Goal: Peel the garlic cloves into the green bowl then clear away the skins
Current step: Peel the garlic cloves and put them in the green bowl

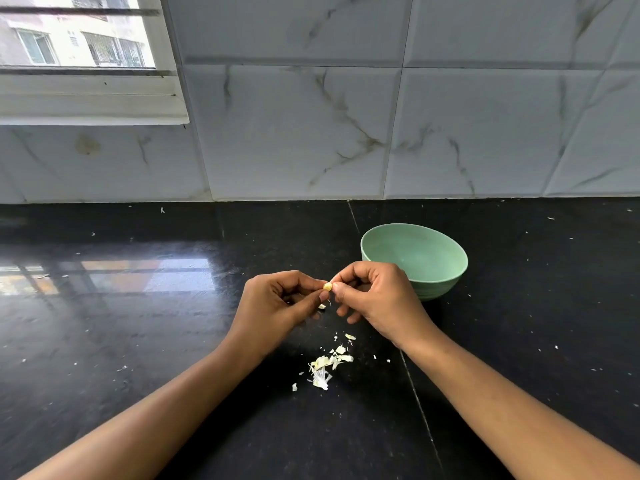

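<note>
A small pale garlic clove [327, 287] is held above the black counter, pinched between the fingertips of both hands. My left hand [277, 299] grips it from the left and my right hand [374, 299] from the right. The green bowl [429, 261] stands upright just behind my right hand; what shows of its inside is bare. A loose pile of white garlic skins [327, 367] lies on the counter below my hands, between my forearms. A small pale bit [322, 307] shows under my left fingers.
The black stone counter [138, 341] stretches left and right, flecked with tiny skin scraps. A marble-tiled wall [381, 133] rises behind the bowl. A window [79, 46] sits at the upper left.
</note>
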The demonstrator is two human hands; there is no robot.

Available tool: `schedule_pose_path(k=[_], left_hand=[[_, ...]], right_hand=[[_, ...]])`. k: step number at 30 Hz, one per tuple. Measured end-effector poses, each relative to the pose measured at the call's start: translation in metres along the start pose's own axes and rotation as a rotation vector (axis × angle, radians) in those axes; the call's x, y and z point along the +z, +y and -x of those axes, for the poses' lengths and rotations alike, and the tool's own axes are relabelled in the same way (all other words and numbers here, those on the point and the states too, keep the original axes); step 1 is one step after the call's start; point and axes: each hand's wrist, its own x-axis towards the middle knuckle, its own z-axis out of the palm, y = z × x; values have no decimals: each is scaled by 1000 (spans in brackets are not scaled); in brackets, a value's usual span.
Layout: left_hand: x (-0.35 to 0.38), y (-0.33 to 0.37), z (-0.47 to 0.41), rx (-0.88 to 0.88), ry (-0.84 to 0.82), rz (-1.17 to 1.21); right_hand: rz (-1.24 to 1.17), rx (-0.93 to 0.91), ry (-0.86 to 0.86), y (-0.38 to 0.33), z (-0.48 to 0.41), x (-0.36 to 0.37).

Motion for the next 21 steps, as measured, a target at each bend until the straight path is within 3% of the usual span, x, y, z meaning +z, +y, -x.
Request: schedule_pose_path(k=[5,14,21], left_hand=[[2,2,1,-8,41,9],[2,8,-2,-233,35,284],[2,9,-3,-231,30,346]], right_hand=[[95,-45,34,0,1,4],[96,-157,98,-1,1,2],[76,-210,78,-4,1,-1]])
